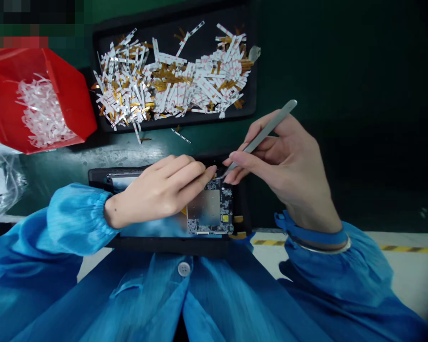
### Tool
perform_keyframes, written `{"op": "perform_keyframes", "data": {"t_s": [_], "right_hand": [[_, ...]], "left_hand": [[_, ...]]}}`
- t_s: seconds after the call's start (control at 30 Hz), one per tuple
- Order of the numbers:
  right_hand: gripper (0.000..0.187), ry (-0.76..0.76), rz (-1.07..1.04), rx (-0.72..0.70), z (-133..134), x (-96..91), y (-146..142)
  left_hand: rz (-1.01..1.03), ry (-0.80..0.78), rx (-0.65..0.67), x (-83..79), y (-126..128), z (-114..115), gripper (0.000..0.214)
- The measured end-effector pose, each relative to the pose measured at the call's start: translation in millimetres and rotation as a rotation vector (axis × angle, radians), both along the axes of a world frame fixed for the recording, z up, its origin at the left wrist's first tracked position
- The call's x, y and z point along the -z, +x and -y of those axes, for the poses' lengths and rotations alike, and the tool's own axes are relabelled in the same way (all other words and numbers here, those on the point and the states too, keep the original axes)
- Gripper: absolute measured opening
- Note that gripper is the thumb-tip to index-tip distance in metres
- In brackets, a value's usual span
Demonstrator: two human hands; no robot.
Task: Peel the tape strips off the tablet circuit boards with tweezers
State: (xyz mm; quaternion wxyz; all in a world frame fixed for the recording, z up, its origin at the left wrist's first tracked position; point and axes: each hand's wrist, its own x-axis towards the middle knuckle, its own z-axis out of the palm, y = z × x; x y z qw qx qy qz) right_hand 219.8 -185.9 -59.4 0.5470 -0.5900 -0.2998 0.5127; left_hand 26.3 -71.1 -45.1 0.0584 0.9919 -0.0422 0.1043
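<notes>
Our right hand (288,159) pinches the tweezers (264,133) like a pen, probably for fine control, their tip at the board's (210,209) twelve-o'clock edge. Our left hand (164,187) curls there, perhaps steadying; we cannot tell if it pinches anything. The board lies close, at six o'clock; the tray (207,45) at eleven and bin (74,99) at ten seem within reach.

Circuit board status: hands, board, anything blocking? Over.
Right hand gripping tweezers. Circuit board exposed, tweezers' tips at its upper edge. Left hand hiding board's upper-left corner from view.

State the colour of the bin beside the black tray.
The bin is red; it shows best in the head view.
</notes>
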Motion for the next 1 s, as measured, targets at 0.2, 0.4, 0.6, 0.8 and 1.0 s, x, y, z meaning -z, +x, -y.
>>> {"op": "perform_keyframes", "data": {"t_s": [0.2,0.4,0.6,0.8,1.0], "right_hand": [[0.034,-0.016,0.021,0.053,0,-1.8,-2],[0.032,-0.009,0.052,0.052,1,0.5,-2],[0.032,0.019,0.084,0.069,2,-1.5,-5],[0.030,0.034,0.101,0.088,4,-0.3,-9],[0.031,0.027,0.100,0.058,3,2.6,-6]], "left_hand": [[-0.033,-0.122,-0.037,-6.2,-6,1,0.027],[-0.043,-0.061,0.012,-7.6,-13,7,0.027],[-0.037,-0.003,-0.022,-5.2,-17,14,0.031],[-0.042,0.018,-0.046,-5.0,-20,18,0.032],[-0.060,0.004,-0.090,-2.0,-18,18,0.033]]}}
